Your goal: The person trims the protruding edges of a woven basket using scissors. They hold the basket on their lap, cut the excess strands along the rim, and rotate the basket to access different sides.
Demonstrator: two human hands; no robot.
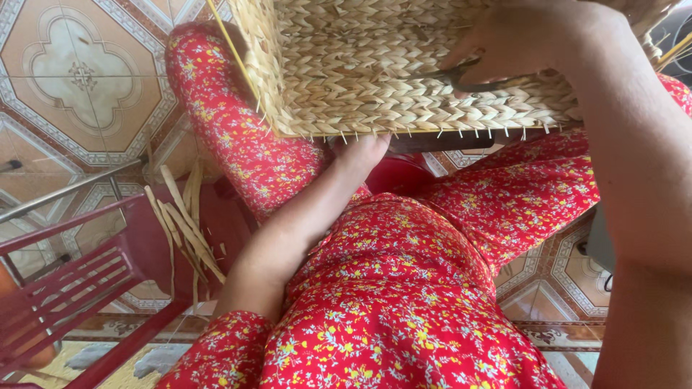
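At nine o'clock, loose straw strips (184,223) lie on the red chair (65,288) beside me. My left hand (360,153) props the woven basket (375,72) from beneath at six o'clock (whether those fingers are curled, I cannot tell). At one o'clock my right hand (530,39) grips scissors (461,78) against the weave. A careless snip could cut a strand, or the basket might tip off my lap.

floor: patterned tiles (79,79) in tan, white and brown
chair: red plastic chair (65,288), slatted, lower left
strips: loose dried straw strips (184,223) lying on the red seat
clothing: red floral fabric (404,288)
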